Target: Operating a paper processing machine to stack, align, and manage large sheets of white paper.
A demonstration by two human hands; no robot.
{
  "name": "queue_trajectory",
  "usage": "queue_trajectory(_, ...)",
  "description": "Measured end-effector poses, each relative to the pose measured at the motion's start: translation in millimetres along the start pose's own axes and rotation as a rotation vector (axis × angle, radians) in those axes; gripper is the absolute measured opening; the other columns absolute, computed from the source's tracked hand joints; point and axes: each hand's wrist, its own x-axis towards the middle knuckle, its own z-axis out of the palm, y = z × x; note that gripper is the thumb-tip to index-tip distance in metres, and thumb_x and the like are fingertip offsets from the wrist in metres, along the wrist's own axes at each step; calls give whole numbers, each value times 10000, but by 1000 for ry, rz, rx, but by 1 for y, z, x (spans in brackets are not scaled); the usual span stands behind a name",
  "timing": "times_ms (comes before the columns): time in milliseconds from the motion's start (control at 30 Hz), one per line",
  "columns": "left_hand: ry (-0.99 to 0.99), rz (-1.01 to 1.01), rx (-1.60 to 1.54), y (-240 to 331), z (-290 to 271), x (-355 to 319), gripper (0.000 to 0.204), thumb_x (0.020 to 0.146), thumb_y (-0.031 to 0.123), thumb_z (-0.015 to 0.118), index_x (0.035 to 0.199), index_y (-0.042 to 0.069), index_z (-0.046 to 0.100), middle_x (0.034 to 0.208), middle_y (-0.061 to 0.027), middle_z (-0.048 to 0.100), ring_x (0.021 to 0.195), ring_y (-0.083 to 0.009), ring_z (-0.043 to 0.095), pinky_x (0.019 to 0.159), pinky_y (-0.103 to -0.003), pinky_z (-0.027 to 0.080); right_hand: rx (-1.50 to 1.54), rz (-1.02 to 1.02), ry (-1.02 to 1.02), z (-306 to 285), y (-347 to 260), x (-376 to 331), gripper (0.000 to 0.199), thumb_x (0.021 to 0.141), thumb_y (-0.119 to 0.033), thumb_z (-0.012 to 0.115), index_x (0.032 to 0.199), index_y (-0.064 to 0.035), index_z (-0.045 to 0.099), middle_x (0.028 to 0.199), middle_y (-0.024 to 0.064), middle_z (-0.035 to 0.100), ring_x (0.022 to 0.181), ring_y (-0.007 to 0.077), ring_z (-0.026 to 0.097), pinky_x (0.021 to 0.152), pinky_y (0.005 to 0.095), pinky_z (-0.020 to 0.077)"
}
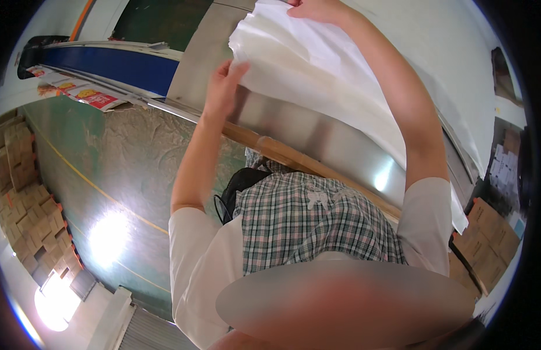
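A thin white sheet (340, 76), creased and with a ragged left end, stretches across a shiny metal table (305, 125). Whether it is plastic, paper or cloth I cannot tell. My left hand (224, 87) is at the sheet's ragged near-left corner, its slightly blurred fingers closed on the edge. Farther off, at the top of the view, my right hand (320, 10) pinches the sheet from above, its fingertips partly cut off by the frame. My right forearm reaches over the sheet.
A blue conveyor belt (113, 67) runs off to the left, with printed packages (90, 94) along its near side. A wooden edge (276, 149) borders the table in front of me. Stacked cartons (34, 221) stand far left; brown boxes (489, 239) are at right.
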Motion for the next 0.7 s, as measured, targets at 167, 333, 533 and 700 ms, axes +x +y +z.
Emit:
queue_trajectory(167, -87, 26, 306, 34, 2, 4, 319, 802, 160, 608, 1036, -30, 504, 784, -40, 586, 652, -117, 551, 545, -229, 449, -76, -32, 106, 17, -8, -3, 395, 626, -13, 550, 1021, -23, 540, 840, 170, 591, 794, 260, 583, 698, 357, 457)
queue_trajectory(333, -83, 101, -5, 44, 24, 27, 442, 809, 88, 561, 1172, -71, 364, 852, -123, 563, 701, -190, 587, 581, -266, 491, -249, -83, 88, 28, -55, -14, 497, 617, -54, 623, 1101, -91, 516, 1007, 154, 558, 945, 293, 542, 814, 397, 431)
queue_trajectory(533, -191, -110, -199, 21, 2, 102, 526, 818, 149, 556, 1253, -22, 313, 990, -218, 515, 898, -289, 555, 734, -394, 492, -349, -185, 217, 99, -47, -21, 316, 764, -80, 528, 1076, -51, 488, 874, 148, 546, 803, 312, 567, 687, 389, 471)
queue_trajectory(700, -177, -12, 377, 45, 25, 96, 575, 794, 235, 604, 1264, 27, 347, 1029, -173, 534, 881, -251, 557, 723, -353, 469, -216, -66, 204, 115, -42, -59, 416, 748, -47, 528, 1155, -65, 445, 956, 161, 533, 905, 309, 539, 724, 376, 462)
